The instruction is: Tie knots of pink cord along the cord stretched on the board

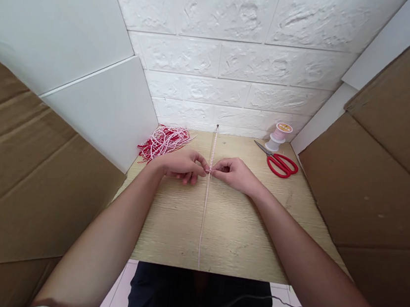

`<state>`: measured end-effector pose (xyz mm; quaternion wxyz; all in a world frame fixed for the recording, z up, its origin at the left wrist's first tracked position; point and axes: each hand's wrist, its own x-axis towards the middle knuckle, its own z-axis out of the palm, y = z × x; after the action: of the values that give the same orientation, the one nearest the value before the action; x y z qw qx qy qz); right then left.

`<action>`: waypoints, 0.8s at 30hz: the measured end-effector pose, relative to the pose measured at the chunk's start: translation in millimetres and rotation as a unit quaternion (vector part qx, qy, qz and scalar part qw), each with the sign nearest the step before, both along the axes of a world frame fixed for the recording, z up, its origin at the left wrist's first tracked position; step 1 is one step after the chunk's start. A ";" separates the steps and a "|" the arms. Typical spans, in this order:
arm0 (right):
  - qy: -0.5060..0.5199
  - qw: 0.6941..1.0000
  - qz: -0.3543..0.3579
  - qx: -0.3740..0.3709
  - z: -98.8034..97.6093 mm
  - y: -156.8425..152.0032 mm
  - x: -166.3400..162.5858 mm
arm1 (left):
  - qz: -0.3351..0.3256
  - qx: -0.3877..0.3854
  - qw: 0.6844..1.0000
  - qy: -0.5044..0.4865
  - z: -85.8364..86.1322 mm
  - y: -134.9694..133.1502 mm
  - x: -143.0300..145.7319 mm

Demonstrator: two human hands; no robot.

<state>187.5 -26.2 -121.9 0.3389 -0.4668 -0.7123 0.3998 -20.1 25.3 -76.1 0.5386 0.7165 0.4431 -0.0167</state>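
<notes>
A pale pink cord [203, 218] runs down the middle of the wooden table from a small dark fixing [218, 125] by the wall and over the front edge. Its far part is a knotted braid [214, 144]. At the near end of the braid, my left hand [187, 165] pinches a thin strand from the left, its other fingers loosely curled. My right hand [235, 173] pinches at the same spot from the right, thumb against forefinger. The fingertips almost meet around the cord and partly hide the knot there.
A heap of red and white cords [165, 141] lies at the back left. Red-handled scissors [280, 164] and two stacked thread spools [279, 135] sit at the back right. Cardboard panels [12, 165] flank the table [247, 238]; a white brick-patterned wall [238, 63] closes the back.
</notes>
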 end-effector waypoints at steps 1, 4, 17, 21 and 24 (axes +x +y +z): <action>-0.002 1.000 -0.004 0.000 0.3 -0.3 -0.4 | -0.008 -0.003 1.000 0.008 0.3 -0.4 -0.2; 0.001 1.000 -0.014 -0.005 0.4 -0.5 -1.1 | -0.024 0.013 1.000 0.014 -0.6 -2.9 1.0; 0.008 1.000 -0.014 -0.009 -3.7 2.0 -1.7 | -0.048 0.062 0.997 0.017 -1.2 -10.0 11.4; 0.004 1.000 -0.019 -0.016 -2.6 1.4 -2.6 | -0.052 0.088 0.995 0.017 -1.3 -11.9 12.0; -0.009 1.000 -0.020 -0.009 -2.9 1.6 -2.4 | -0.046 0.095 0.994 0.013 -0.7 -12.6 12.2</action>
<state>185.1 -24.6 -124.8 0.3365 -0.4876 -0.7021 0.3950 -7.8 12.7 -76.8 0.4608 0.7839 0.4160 -0.0087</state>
